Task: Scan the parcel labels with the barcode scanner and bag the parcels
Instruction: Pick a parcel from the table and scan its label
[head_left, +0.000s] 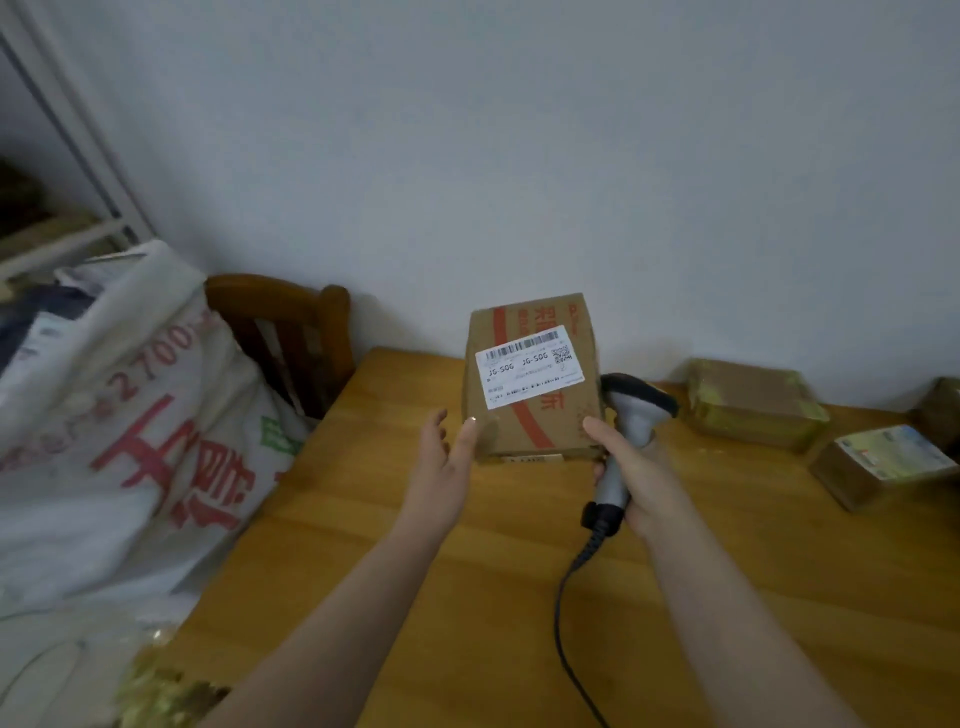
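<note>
One parcel (550, 426) stands on the desk (467, 571), label (527, 369) facing near | left hand (441, 457): fingers straight, touching its left edge | right hand (639, 467): grips barcode scanner (636, 410) beside it | best: aim squarely at label.

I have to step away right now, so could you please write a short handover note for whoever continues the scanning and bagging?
Left hand: open, thumb against the left edge of the labelled box.
Right hand: grips the barcode scanner, thumb on the box's right edge.
The box stands tilted on the table, its white label facing the camera. The scanner sits beside the box.
Three more parcels lie to the right. The white sack stands left of the table.
Done: the pictures show no scan.
Left: scan this label, bag the box, then the other three.
</note>
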